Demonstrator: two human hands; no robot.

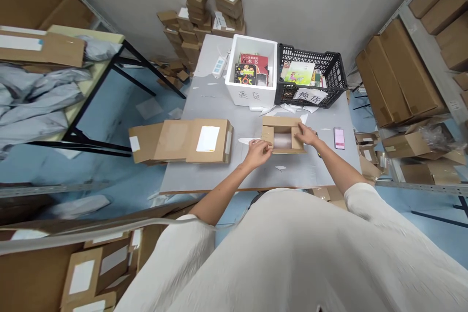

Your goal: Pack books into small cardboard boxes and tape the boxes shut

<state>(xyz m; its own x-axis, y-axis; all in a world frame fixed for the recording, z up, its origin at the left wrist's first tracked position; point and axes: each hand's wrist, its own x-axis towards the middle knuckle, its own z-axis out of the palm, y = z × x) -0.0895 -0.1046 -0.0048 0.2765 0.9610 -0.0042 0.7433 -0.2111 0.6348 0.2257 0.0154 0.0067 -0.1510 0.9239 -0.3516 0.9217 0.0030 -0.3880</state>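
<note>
A small cardboard box [281,121] lies on the grey table with its flaps folded open, and a pale surface shows inside it. My left hand [258,153] is at the box's left front corner, its fingers closed on the edge of the flap. At the opposite side, my right hand [307,134] grips the right flap, with fingertips over the inner edge. Just past my right wrist, a small dark and yellow thing [319,154] is partly hidden by the arm.
Left on the table [204,178] are closed cardboard boxes [192,139]. Behind stand a white foam bin [248,96] and a black crate [331,88], both holding books. A phone [339,138] lies right, a power strip [219,67] back left. Shelves of boxes flank the table.
</note>
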